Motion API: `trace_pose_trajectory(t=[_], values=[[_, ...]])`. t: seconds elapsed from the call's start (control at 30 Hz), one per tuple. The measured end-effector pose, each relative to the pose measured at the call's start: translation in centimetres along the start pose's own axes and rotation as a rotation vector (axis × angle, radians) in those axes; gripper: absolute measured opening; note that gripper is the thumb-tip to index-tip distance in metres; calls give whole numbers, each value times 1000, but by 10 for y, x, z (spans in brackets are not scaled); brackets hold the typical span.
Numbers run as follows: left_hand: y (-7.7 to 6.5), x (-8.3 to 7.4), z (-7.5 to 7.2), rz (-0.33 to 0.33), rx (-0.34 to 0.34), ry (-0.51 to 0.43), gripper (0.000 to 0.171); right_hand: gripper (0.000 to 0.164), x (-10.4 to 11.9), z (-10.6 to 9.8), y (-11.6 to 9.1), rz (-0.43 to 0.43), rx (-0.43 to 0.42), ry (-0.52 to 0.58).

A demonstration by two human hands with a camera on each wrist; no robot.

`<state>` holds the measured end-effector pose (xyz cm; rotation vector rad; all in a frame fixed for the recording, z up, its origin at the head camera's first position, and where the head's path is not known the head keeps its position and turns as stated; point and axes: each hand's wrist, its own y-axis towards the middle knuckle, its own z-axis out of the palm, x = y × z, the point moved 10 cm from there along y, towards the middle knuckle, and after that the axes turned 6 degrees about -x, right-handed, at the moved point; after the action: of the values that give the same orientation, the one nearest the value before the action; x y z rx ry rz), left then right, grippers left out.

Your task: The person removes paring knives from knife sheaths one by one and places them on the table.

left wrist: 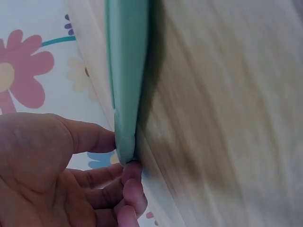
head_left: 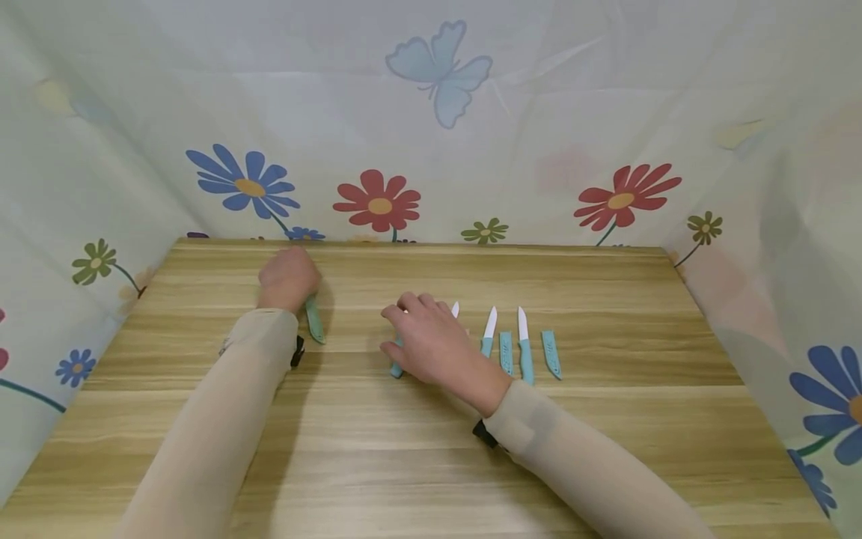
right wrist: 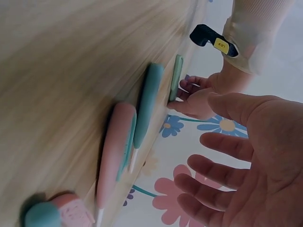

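Note:
At the back left of the table, my left hand (head_left: 289, 278) pinches the end of a slim light-green piece (left wrist: 128, 71) between thumb and fingers. Its shape resembles a knife handle or sheath; which one, I cannot tell. My right hand (head_left: 434, 348) hovers with spread, relaxed fingers and holds nothing. Partly beneath it lies a teal-handled knife (head_left: 397, 365). The right wrist view shows a pink-handled knife (right wrist: 116, 146) beside a teal handle (right wrist: 150, 101); the head view hides most of the pink one behind my right hand.
Right of my right hand lie two teal knives with white blades (head_left: 521, 322) and two teal sheaths (head_left: 551, 355). A pink piece (right wrist: 75, 208) sits at the lower left of the right wrist view. Flowered cloth (head_left: 532, 127) surrounds the wooden table (head_left: 404, 464).

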<state>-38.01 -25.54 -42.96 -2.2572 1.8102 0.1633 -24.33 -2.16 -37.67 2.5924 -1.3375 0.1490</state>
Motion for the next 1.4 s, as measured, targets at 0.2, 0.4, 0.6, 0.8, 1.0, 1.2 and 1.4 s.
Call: trace_pose_trajectory(t=[0.2,0.4,0.6,0.8,1.0,1.2,1.4], values=[[-7,-2,-1,-51,-16,-44,19,51,8,1,10,-3,19,-20],[-16,-8,0,-77,-4,-100,13,48,13,8,21,2,59,-60],[-25,-17,2,-75,-4,-139,16,44,15,27,30,25,140,-83],[-36,-24,1,-85,-11,-155,15,39,21,44,38,28,182,-88],[-38,-27,6,-67,8,-121,16,37,28,53,41,5,193,-108],[-39,-30,8,-58,8,-100,21,34,33,55,43,-23,199,-121],[-40,-30,7,-64,2,-95,24,22,34,55,42,-32,200,-128]])
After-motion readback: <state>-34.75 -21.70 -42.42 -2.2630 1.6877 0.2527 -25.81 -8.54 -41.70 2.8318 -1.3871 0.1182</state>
